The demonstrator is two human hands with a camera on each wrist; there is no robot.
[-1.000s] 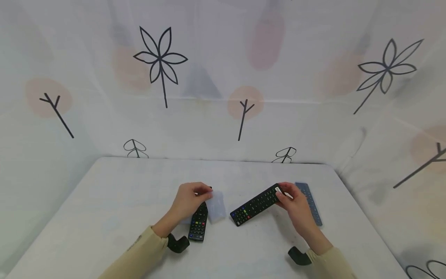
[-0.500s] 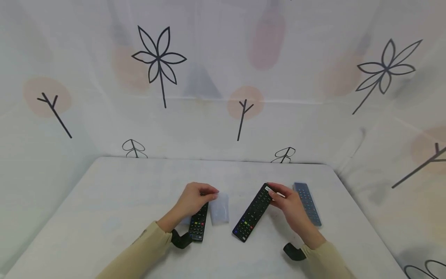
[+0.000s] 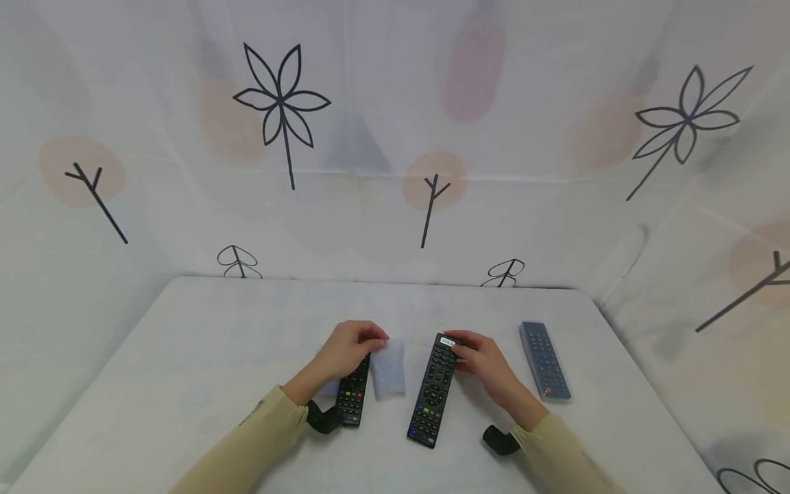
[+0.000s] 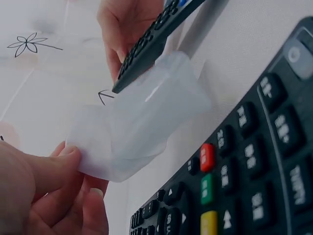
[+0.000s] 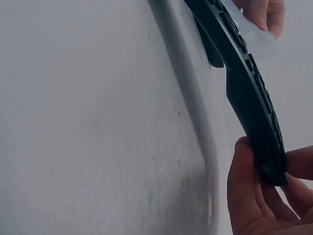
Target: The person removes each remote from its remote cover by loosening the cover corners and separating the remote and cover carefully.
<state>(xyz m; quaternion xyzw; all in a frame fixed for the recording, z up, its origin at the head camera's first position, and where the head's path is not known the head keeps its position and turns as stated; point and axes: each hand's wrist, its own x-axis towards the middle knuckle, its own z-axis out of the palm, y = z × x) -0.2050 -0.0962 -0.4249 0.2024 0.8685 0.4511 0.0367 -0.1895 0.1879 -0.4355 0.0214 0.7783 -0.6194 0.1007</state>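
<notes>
Pinching the far end of one long black remote control (image 3: pixel 433 389), the right hand (image 3: pixel 484 363) has three remotes about it: left of it the left hand (image 3: pixel 345 351) grips one clear plastic sleeve (image 3: pixel 390 368) beside a second black remote (image 3: pixel 352 398), and right lies a third, grey-covered remote (image 3: pixel 544 359), on the white table (image 3: pixel 204 357).

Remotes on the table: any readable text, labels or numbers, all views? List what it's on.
No text reads clearly in any view.
Long remote, held by the right hand: white label at its far end, print too small to read.
Short remote by the left hand: white button legends, too blurred to read.
Covered remote: buttons show, no legible marks.
Clear sleeve: no print visible.
</notes>
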